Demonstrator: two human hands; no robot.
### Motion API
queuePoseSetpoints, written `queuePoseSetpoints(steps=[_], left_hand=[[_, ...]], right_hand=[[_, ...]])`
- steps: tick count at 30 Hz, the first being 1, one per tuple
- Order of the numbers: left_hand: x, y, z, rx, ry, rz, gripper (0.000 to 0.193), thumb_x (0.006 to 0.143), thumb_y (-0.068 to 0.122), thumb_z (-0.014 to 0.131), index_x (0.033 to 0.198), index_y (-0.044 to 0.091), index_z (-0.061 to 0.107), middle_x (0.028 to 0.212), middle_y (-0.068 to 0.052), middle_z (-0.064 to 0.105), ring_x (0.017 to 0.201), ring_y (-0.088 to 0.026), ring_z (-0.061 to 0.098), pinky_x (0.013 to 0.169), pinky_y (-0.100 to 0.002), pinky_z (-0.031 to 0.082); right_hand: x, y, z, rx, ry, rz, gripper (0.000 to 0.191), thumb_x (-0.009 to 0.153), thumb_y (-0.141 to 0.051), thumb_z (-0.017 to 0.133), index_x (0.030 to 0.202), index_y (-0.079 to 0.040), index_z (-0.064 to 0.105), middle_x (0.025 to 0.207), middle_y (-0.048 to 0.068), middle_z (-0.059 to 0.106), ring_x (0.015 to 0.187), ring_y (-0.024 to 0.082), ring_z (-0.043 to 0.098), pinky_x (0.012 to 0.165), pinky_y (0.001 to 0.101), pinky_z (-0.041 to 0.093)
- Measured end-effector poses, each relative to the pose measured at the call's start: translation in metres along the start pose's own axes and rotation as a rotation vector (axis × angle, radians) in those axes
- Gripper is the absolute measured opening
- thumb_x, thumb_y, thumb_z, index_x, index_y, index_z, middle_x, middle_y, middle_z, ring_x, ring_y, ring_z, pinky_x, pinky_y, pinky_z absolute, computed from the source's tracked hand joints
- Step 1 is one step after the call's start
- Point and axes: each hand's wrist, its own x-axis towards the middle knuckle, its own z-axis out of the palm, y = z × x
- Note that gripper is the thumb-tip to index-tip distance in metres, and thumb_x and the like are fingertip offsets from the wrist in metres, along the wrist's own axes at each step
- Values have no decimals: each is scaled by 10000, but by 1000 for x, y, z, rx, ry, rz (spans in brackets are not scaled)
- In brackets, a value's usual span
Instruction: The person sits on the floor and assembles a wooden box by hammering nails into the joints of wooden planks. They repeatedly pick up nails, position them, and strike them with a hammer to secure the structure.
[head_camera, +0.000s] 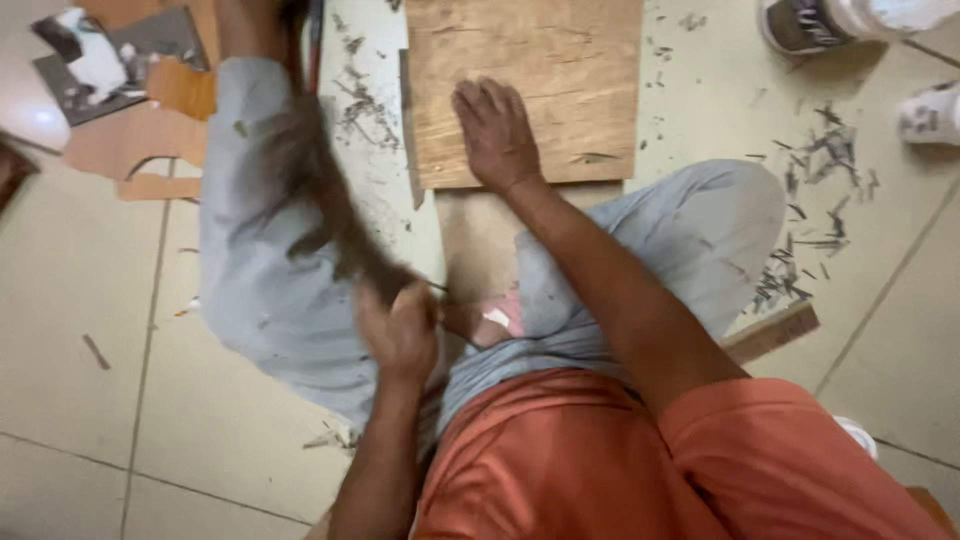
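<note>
My right hand (495, 135) lies flat, fingers together, on the near edge of a square plywood board (560, 70) on the tiled floor in front of me. My left hand (400, 330) is closed around the lower end of a long dark thing (320, 190). It slants up and to the left over my grey-trousered left knee and is too blurred to make out. A thin sliver sticks out by the fingers. I sit on the floor with knees spread, wearing an orange shirt.
Dark slivers (815, 160) are scattered on the tiles to the right and beside the board. Another person's shoes (800, 25) stand at top right. Brown cardboard cut-outs (140, 140) and a printed picture (90, 65) lie top left. A wooden block (775, 330) sits by my right thigh.
</note>
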Motion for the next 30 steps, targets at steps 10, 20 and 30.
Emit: queuePoseSetpoints(steps=[10,20,30], left_hand=[[30,6,29,-510,-132,-602,256,1003,321,578,1028,67,595,783,-105,615,651,-241,605,608,-392,497],[11,-8,35,-382,78,-124,310,1005,320,581,906,27,562,799,-146,562,726,-278,545,655,-395,439],[-32,-39,6,-1454,229,-310,161,950,117,659,905,3,555,877,-77,609,833,-201,588,761,-367,510]], right_hand=[[0,4,0,34,84,5,365,969,-135,621,1319,-33,640,1415,140,551,1321,366,471,1134,538,365],[-4,7,12,40,21,24,376,979,-107,617,1343,-18,646,1436,125,549,1330,358,472,1153,525,366],[-5,6,11,11,-26,39,400,976,-121,598,1363,-26,632,1453,125,546,1351,357,468,1169,533,339]])
